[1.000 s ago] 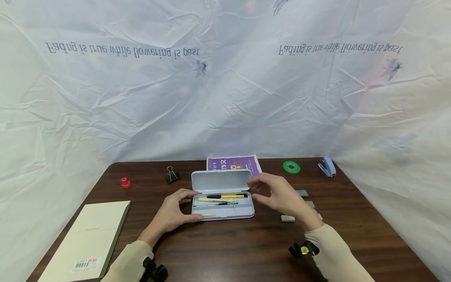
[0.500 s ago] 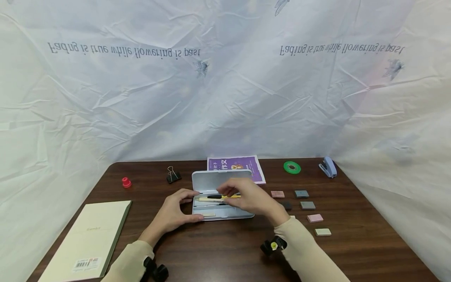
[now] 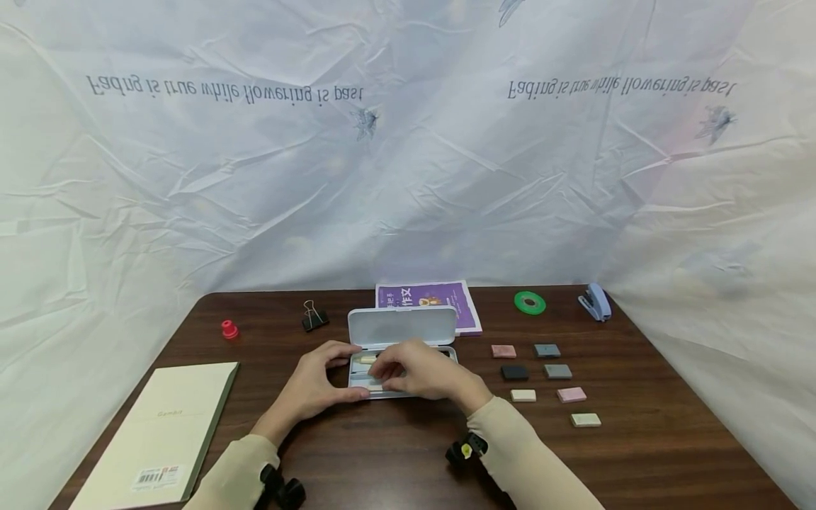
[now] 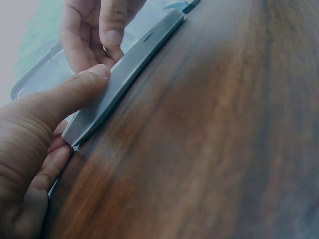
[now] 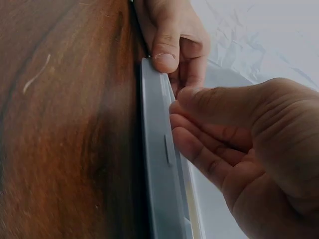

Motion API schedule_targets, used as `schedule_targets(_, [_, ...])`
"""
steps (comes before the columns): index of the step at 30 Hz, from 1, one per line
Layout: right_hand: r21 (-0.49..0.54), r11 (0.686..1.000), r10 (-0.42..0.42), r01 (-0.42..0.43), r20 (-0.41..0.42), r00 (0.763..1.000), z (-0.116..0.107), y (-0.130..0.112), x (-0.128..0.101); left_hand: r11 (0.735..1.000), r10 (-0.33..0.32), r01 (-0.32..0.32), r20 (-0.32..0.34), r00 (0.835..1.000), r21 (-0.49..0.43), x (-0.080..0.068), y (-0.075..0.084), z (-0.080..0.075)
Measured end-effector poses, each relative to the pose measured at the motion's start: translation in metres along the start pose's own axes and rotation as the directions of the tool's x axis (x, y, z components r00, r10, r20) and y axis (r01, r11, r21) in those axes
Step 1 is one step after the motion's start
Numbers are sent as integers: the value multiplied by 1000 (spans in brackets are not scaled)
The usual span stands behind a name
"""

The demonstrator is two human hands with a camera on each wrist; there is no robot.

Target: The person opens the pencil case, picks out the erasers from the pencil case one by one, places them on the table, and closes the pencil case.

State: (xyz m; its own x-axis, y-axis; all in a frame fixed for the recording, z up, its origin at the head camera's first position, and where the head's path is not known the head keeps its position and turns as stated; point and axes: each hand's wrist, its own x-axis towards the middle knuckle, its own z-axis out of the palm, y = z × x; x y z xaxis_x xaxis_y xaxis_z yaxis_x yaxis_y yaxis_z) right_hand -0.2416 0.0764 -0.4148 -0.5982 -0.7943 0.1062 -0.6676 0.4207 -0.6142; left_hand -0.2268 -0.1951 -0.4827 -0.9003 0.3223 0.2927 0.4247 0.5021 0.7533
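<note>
A pale grey-blue pencil case (image 3: 403,326) lies at mid-table with its lid raised. My left hand (image 3: 312,379) grips its left end, thumb on the front rim and fingers round the side. My right hand (image 3: 414,372) is over the tray, fingertips down in the front left part beside a small whitish block (image 3: 375,387). In the right wrist view the thumb and fingers of the right hand (image 5: 234,134) come together just inside the front rim; I cannot tell whether they hold anything. A cream pen (image 3: 365,360) shows behind them; the right hand covers much of the tray.
Several small erasers, such as a black one (image 3: 514,372), lie to the right. Further back are a purple booklet (image 3: 468,312), green tape (image 3: 530,303) and a blue stapler (image 3: 596,302). Leftward are a binder clip (image 3: 315,320), red cap-like piece (image 3: 229,329) and notebook (image 3: 159,425).
My right hand has moved left and toward me, from the case's right end to the front left of its tray, uncovering the erasers. My left hand has kept its grip.
</note>
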Motion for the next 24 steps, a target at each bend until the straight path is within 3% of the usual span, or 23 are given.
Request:
schedule_targets(12, [-147,988,-46,48,17,999,7,-5,6,1000,6,-6,7,1000,-9,1,0,0])
schedule_targets(24, [-240,970,27,-28,-8,1000,11,-15,10,1000,-3,3,16,1000,5,0,2,0])
